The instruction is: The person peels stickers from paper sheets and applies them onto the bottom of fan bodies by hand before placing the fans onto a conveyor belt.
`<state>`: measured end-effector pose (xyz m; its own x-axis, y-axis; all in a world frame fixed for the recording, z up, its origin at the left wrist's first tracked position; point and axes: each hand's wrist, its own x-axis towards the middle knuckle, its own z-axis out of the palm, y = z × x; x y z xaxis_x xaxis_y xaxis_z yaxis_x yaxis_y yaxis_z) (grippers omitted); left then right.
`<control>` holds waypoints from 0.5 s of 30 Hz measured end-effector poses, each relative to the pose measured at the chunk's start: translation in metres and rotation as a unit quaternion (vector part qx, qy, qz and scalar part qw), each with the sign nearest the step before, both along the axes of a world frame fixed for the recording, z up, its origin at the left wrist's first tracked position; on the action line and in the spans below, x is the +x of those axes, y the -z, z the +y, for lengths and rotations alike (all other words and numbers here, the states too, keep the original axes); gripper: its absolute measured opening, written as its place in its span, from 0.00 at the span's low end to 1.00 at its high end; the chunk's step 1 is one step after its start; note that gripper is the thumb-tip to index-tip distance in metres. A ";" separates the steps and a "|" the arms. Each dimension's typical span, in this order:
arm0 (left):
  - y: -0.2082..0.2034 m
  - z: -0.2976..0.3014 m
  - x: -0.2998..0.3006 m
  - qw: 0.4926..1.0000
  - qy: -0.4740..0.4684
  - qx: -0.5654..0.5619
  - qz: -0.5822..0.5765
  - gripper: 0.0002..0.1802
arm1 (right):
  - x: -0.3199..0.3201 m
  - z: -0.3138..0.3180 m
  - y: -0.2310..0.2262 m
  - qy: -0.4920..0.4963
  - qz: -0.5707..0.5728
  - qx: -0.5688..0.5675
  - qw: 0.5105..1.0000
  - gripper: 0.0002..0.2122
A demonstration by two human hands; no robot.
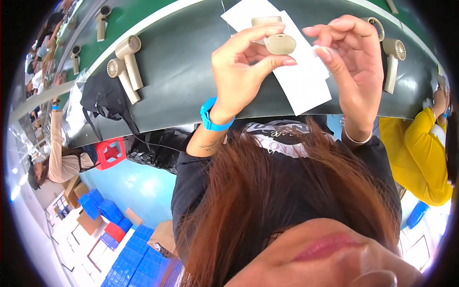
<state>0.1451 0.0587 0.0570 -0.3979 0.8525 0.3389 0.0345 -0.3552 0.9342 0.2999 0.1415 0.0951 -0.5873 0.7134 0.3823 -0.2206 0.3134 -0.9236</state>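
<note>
My left hand [241,67] grips a beige handheld fan [280,44] between thumb and fingers. The fan's flat oval end faces me, and most of its body hides behind my fingers. To its right, my right hand [356,57] is raised with curled fingers. Its thumb and a finger come close together at a small pale bit too small to name. Beneath both hands, overlapping white sheets of paper [306,88] lie on the dark green work surface [177,76].
Two beige fans [128,62] lie at left beside a black bag [103,95]. Another fan [393,62] lies at right. A person in yellow [420,148] works at the right, another person [67,158] at the left. A red stool [110,153] and blue crates [136,256] stand on the floor.
</note>
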 end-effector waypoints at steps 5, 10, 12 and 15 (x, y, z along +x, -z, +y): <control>-0.001 -0.004 0.008 0.990 0.100 -0.002 -0.096 0.23 | 0.000 -0.007 -0.003 0.008 -0.030 -0.028 0.999 0.17; 0.002 -0.004 0.010 0.992 0.093 0.009 -0.083 0.22 | 0.002 -0.010 -0.005 0.020 -0.063 -0.019 0.998 0.17; 0.000 -0.004 0.011 0.989 0.102 0.005 -0.102 0.21 | 0.003 -0.010 -0.007 0.027 -0.069 -0.017 0.997 0.16; 0.002 -0.004 0.011 0.989 0.106 0.008 -0.102 0.21 | 0.004 -0.010 -0.008 0.031 -0.074 -0.019 0.997 0.16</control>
